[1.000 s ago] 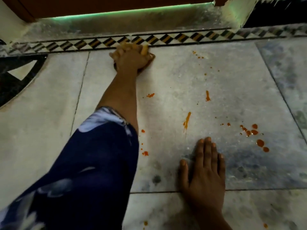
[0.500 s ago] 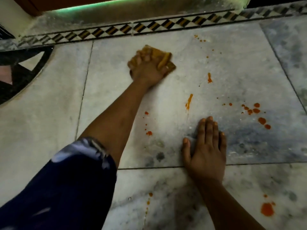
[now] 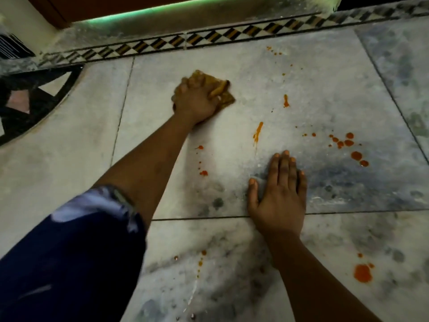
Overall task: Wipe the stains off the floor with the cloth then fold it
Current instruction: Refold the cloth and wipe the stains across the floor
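My left hand (image 3: 196,99) presses a bunched yellow-brown cloth (image 3: 222,92) against the grey marble floor (image 3: 325,94), arm stretched forward; most of the cloth is hidden under the fingers. My right hand (image 3: 279,194) lies flat on the floor, fingers together, holding nothing. Orange-red stains dot the tiles: a streak (image 3: 257,132) between the hands, a short mark (image 3: 286,101) right of the cloth, a cluster of drops (image 3: 348,145) at the right, small drops (image 3: 203,172) beside my left forearm, and a large blot (image 3: 362,273) at the lower right.
A checkered border strip (image 3: 209,39) runs across the far side, with a raised sill and green-lit door bottom (image 3: 144,12) behind it. A black inlay pattern (image 3: 30,98) curves at the left. My blue patterned sleeve (image 3: 69,252) fills the lower left.
My left hand has pulled the cloth back from the border strip toward me and a little right. The stain that lay beside my left forearm is gone. The right hand stays planted.
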{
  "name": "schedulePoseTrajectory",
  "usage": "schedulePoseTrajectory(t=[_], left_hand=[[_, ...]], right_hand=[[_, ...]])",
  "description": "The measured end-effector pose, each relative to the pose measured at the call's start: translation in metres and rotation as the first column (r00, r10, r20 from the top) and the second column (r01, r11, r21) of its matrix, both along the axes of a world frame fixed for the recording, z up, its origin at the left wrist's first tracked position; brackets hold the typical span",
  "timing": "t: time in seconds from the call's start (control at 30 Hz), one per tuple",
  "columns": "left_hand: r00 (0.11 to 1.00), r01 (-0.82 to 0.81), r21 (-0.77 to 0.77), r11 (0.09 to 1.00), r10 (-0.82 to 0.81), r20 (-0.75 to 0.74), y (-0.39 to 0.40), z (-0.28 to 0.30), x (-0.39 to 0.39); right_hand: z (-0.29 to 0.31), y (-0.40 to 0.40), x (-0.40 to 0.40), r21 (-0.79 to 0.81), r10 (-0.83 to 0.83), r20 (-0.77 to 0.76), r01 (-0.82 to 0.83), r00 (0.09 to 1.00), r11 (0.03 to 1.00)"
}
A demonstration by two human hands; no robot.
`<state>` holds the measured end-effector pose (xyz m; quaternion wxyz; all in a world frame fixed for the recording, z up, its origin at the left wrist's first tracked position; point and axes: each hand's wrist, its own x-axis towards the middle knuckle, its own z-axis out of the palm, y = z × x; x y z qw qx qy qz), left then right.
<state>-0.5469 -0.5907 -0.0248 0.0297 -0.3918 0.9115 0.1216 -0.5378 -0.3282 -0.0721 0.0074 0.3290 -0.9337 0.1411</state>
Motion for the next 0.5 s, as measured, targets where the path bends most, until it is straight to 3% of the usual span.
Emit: schedulePoseTrajectory(t=[0.07, 0.13, 0.23, 0.37, 0.5], left_hand=[[0.991, 0.131, -0.027, 0.991, -0.131, 0.032, 0.020, -0.009, 0.024], [0.990, 0.140, -0.045, 0.989, -0.139, 0.036, 0.018, -0.017, 0.060], [0.999, -0.017, -0.082, 0.996, 0.019, 0.029, -0.021, -0.017, 0.086], [0.990, -0.137, -0.120, 0.983, 0.134, -0.035, -0.038, -0.012, 0.050], [0.994, 0.103, -0.091, 0.990, -0.106, -0.022, 0.028, -0.021, 0.058]], right_hand=[[0.001, 0.000, 0.001, -0.015, 0.000, 0.006, 0.000, 1.000, 1.000], [0.000, 0.000, 0.001, -0.015, 0.003, 0.007, -0.003, 1.000, 1.000], [0.000, 0.001, 0.001, -0.012, 0.002, -0.001, -0.002, 1.000, 1.000], [0.000, 0.000, 0.001, -0.019, 0.006, 0.008, -0.005, 1.000, 1.000], [0.002, 0.001, 0.003, -0.013, 0.018, 0.018, -0.018, 1.000, 1.000]])
